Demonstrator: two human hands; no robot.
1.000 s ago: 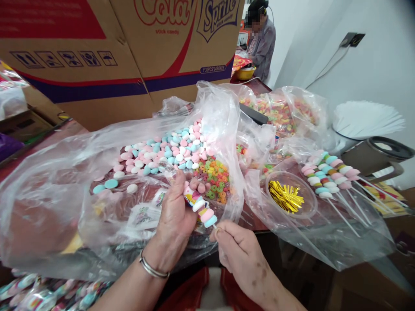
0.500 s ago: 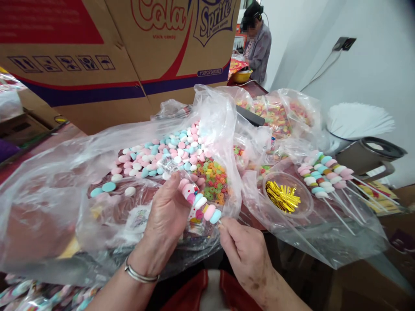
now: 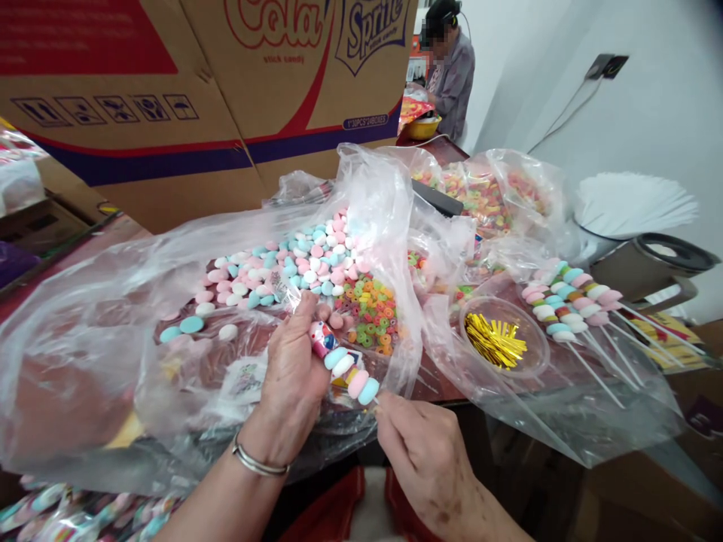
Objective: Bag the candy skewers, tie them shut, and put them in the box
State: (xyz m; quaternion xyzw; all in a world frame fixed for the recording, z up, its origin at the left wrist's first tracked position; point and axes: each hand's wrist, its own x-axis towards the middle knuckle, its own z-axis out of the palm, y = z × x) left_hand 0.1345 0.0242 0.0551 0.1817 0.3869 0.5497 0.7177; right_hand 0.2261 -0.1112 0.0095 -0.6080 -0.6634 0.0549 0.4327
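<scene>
A candy skewer [image 3: 357, 382] of pink, white and light blue pieces slants between my hands. My right hand [image 3: 426, 452] pinches its stick at the lower end. Around the skewer's upper part, my left hand [image 3: 299, 369] is closed on a printed clear plastic wrapper [image 3: 323, 339]. The upper candies are inside the wrapper, the lower ones still show bare. Just beyond my fingers lie loose pink, white and blue candies [image 3: 265, 275] and small colourful ring gummies [image 3: 373, 309] on plastic sheeting [image 3: 73, 354].
A tub of gold twist ties [image 3: 494, 342] stands to the right, beside a stack of candy skewers [image 3: 570, 301]. Behind them are a grey mug [image 3: 649, 271] and white sticks [image 3: 633, 203]. A large carton [image 3: 197, 150] blocks the back left. Wrapped skewers [image 3: 84, 519] lie lower left. Another person [image 3: 452, 75] works far back.
Both hands and the skewer have shifted slightly down, and the skewer's bare candies sit a little lower. The wrapper remains in my left hand and the stick in my right.
</scene>
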